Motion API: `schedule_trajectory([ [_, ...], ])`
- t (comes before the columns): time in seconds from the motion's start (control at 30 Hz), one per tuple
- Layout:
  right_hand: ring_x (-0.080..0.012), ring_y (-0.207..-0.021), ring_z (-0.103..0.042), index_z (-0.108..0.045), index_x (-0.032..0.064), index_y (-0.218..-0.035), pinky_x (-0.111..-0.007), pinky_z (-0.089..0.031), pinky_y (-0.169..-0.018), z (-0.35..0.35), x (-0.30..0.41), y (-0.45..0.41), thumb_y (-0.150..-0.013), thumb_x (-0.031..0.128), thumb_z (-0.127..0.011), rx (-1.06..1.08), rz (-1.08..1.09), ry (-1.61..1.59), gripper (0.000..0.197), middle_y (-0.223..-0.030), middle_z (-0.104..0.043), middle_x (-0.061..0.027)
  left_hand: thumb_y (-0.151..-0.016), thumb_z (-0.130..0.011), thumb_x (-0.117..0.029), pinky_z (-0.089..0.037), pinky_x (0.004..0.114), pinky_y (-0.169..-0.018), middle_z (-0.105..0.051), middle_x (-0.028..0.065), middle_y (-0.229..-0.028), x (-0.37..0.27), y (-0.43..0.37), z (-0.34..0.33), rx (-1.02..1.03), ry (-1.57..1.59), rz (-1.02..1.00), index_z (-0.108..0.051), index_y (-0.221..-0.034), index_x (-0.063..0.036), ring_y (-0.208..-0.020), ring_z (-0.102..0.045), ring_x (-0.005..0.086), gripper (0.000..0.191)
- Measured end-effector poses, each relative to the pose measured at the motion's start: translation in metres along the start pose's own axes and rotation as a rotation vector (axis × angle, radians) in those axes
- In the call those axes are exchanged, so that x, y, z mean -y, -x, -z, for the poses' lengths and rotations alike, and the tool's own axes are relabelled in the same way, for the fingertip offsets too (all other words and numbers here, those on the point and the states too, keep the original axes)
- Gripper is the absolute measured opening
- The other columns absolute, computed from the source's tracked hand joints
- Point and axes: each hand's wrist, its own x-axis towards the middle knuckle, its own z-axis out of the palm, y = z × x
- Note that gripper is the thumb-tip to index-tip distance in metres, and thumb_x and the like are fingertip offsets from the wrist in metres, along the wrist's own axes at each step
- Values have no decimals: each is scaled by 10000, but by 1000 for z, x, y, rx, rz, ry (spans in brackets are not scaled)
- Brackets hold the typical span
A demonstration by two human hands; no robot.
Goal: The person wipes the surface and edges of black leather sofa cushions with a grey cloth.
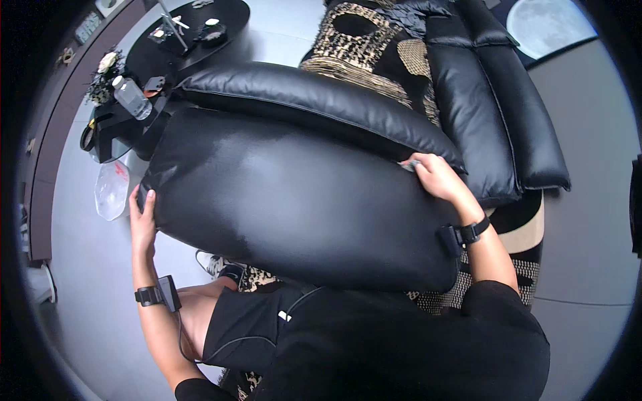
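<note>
A large black leather sofa cushion (301,200) lies tilted across my lap and the sofa, with a shiny sheen over its middle. At its left end my left hand (143,215) grips the corner, thumb on top and fingers at the edge. My right hand (435,175) is closed on a small grey and red cloth (410,164) near the cushion's far right edge. Only a bit of the cloth shows. Just beyond lies a long padded black leather piece (311,100), touching the cushion's far side. Both wrists wear black straps with a small box.
An oval black table (230,25) stands at the upper left, holding small items. Nearer are a clear bottle (133,98), white flowers (107,62) and a plastic-lined bin (111,193). A patterned throw (361,55) covers the sofa beside its black leather back (471,105).
</note>
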Motion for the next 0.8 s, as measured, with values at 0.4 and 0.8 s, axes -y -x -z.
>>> schedule_trajectory([
  [0.4,-496,-1142,-675,-693,-52,-1153,-568,-527,-998,4,-44,55,-1021,147,-513,-179,-364,253,299,-1119,-709,-347,-1087,-645,-479,-485,379,-1109,-568,174,-1527,9,-6,4,-20,6,-51,-431,-1628,-116,-1350,-579,263,686],
  [0.8,-475,-1139,-697,-668,-43,-1283,-523,-544,-1027,-44,124,-48,-1022,115,-521,-181,180,10,338,-1150,-726,-320,-1040,-721,-450,-432,362,-1155,-609,187,-1470,-16,13,1,-105,-29,-82,-506,-1560,-79,-1352,-573,259,674],
])
